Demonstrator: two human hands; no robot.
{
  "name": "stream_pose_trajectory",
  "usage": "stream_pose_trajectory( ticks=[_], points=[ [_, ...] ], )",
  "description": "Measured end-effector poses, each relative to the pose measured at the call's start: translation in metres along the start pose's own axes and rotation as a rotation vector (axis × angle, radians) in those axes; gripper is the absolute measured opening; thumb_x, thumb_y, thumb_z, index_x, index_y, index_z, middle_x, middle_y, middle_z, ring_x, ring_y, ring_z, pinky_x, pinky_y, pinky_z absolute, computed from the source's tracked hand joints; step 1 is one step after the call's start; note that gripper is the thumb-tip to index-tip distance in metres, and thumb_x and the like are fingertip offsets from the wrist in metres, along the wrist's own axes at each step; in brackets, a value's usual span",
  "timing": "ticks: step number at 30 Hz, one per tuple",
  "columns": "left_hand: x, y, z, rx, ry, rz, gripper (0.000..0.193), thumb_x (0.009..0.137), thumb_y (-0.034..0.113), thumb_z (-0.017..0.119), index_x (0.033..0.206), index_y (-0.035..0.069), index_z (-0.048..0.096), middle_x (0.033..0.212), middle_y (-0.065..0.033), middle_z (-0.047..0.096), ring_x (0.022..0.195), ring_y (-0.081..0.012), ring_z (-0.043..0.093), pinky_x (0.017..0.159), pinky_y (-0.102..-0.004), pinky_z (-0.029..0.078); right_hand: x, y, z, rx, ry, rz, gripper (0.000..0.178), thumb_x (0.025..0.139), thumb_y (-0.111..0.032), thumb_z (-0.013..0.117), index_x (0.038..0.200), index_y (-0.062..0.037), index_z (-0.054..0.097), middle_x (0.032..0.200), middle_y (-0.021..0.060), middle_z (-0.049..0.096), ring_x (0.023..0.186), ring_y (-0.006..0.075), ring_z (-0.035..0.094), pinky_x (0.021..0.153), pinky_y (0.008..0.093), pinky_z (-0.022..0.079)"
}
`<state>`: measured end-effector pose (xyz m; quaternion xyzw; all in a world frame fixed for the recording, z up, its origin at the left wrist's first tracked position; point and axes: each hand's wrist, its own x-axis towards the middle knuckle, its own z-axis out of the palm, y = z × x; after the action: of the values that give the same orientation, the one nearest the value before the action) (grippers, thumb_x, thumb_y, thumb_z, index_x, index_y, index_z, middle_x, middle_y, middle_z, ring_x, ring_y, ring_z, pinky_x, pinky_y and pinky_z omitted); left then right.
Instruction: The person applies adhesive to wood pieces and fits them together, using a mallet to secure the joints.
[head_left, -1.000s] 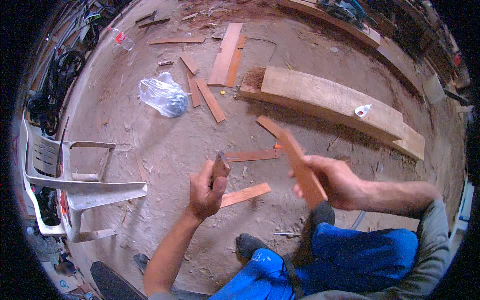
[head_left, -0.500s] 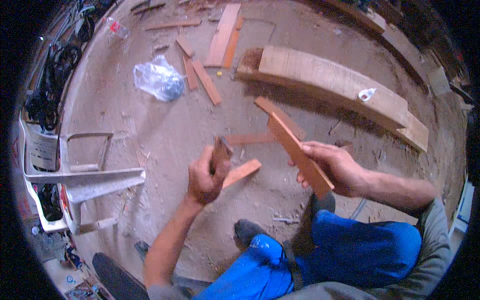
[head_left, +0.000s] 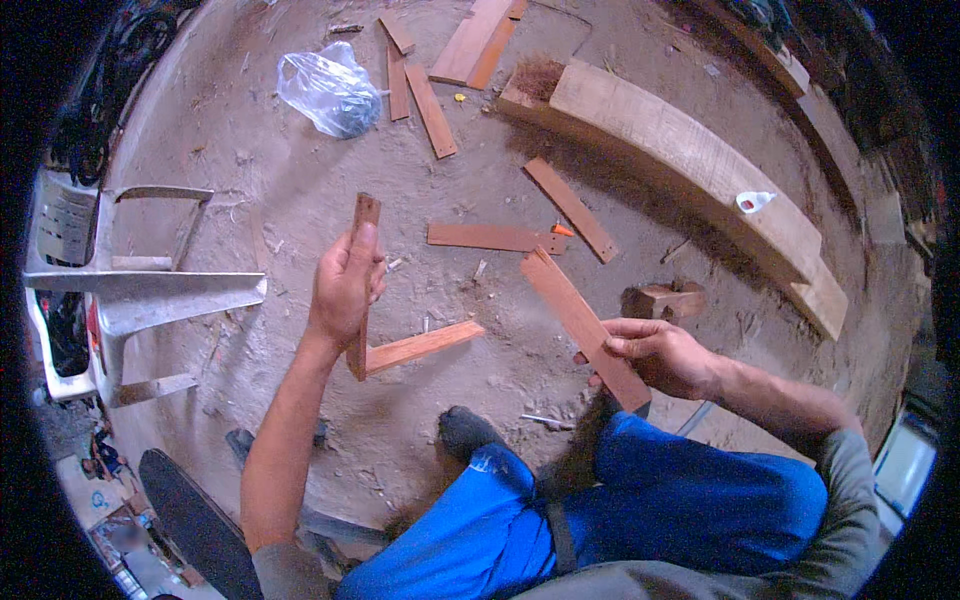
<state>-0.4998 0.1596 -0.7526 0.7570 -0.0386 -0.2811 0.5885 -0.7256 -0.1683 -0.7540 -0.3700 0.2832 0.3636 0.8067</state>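
My left hand (head_left: pixel 345 290) is closed round a narrow brown wooden slat (head_left: pixel 366 212), held nearly upright. At its lower end the slat meets a second wooden strip (head_left: pixel 425 345), forming an angle; I cannot tell whether they are joined. My right hand (head_left: pixel 665 355) grips a wider reddish-brown slat (head_left: pixel 585 325) between thumb and fingers, tilted with its far end to the left. Beyond that end, a flat slat (head_left: pixel 490 237) and a slanting slat (head_left: pixel 570 210) lie on the floor. Between them is a small orange tip (head_left: pixel 562 230).
A thick timber beam (head_left: pixel 680 140) crosses the far right, with a small white container (head_left: pixel 755 202) on it. A brown wooden block (head_left: pixel 663 298) lies beyond my right hand. A clear plastic bag (head_left: pixel 330 90) and several boards (head_left: pixel 470 45) lie far off. A white plastic chair (head_left: pixel 150 290) rests at left.
My left hand has moved left and turned its slat more upright. The right hand's slat has tilted so its broad face shows. The whole view has also shifted slightly.
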Motion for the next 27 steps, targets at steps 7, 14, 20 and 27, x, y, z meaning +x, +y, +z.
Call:
stream_pose_trajectory(
  ticks=[7,14,20,27],
  points=[
    [-0.007,0.004,-0.004,0.097,-0.113,-0.017,0.04,0.107,0.047,0.048,0.096,0.009,0.056,0.073,0.0034,0.052,0.063,-0.0048,0.048,0.055,-0.0233,0.039,-0.002,-0.004,-0.003,-0.249,-0.09,-0.09,0.046,0.105,-0.022,0.053,0.145,-0.0004,0.05,0.131,0.0096,0.064,0.118,0.0197,0.061,0.104,0.0383,0.047],
    [-0.018,0.013,0.02,0.083,-0.292,0.089,0.039,0.108,0.039,0.048,0.097,0.003,0.059,0.077,0.0013,0.054,0.076,-0.0074,0.049,0.064,-0.0271,0.042,-0.002,-0.01,-0.005,-0.396,-0.096,-0.173,0.043,0.104,-0.018,0.057,0.143,-0.0013,0.054,0.126,0.0074,0.069,0.113,0.0143,0.063,0.102,0.034,0.047],
    [-0.023,0.032,0.034,0.308,-0.477,0.212,0.044,0.106,0.041,0.052,0.087,0.002,0.054,0.068,-0.0011,0.049,0.067,-0.0098,0.045,0.057,-0.033,0.04,0.004,-0.019,-0.01,-0.58,-0.107,-0.281,0.04,0.103,-0.012,0.058,0.142,-0.0043,0.056,0.127,0.0031,0.068,0.115,0.0114,0.058,0.102,0.0294,0.045],
    [-0.021,0.037,0.043,0.299,-0.526,0.259,0.047,0.105,0.045,0.053,0.088,0.001,0.059,0.067,-0.0067,0.055,0.063,-0.0132,0.054,0.057,-0.0354,0.045,0.004,-0.021,-0.013,-0.59,-0.079,-0.286,0.043,0.103,-0.011,0.059,0.144,-0.0041,0.054,0.129,0.0034,0.066,0.121,0.0114,0.056,0.105,0.0306,0.044]
  ],
)
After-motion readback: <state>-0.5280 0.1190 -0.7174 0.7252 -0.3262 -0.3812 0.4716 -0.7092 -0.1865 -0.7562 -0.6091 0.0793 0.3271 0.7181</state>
